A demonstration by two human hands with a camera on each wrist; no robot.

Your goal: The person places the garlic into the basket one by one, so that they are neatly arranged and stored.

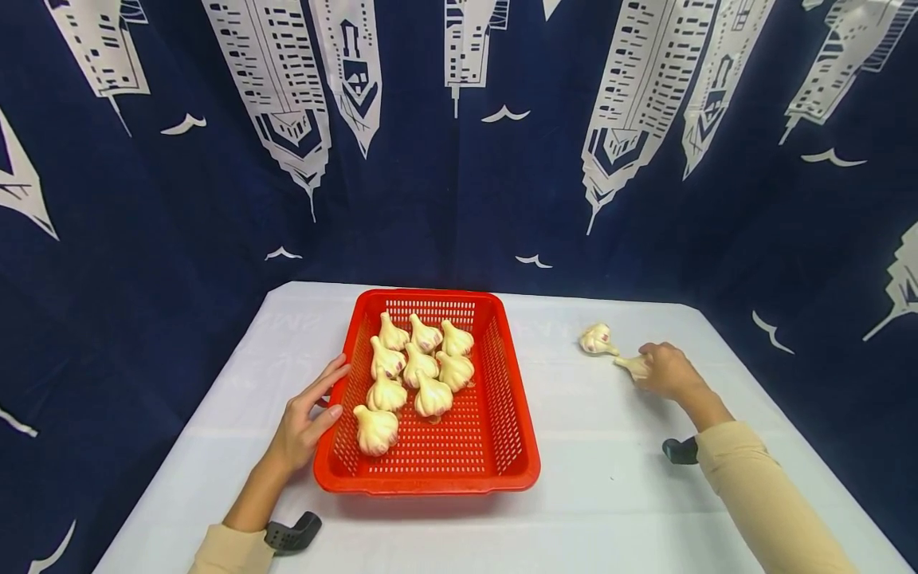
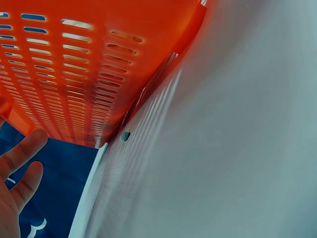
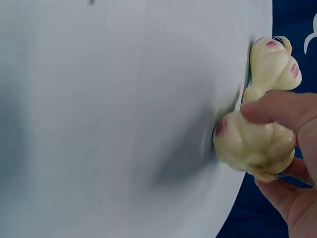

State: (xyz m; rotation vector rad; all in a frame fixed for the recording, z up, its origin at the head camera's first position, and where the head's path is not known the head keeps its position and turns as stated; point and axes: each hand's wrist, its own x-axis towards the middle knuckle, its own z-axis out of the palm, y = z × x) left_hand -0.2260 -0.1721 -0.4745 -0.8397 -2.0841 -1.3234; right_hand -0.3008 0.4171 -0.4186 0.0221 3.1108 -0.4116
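Observation:
A red slotted basket [image 1: 512, 399] sits mid-table with several garlic bulbs [image 1: 417, 365] inside. My left hand [image 1: 304, 418] rests with straight fingers against the basket's left wall [image 2: 74, 74], holding nothing. At the right, my right hand [image 1: 663, 371] grips a garlic bulb [image 3: 255, 144] on the white tablecloth; its stem tip [image 1: 625, 363] pokes out leftward. Another loose bulb [image 1: 598, 339] lies just beyond it, and the same bulb [image 3: 272, 62] shows close by in the right wrist view.
The white table [image 1: 602, 478] is bounded by a dark blue curtain with white building prints [image 1: 459, 135] at the back and sides. Black wrist mounts [image 1: 294, 532] sit on both forearms.

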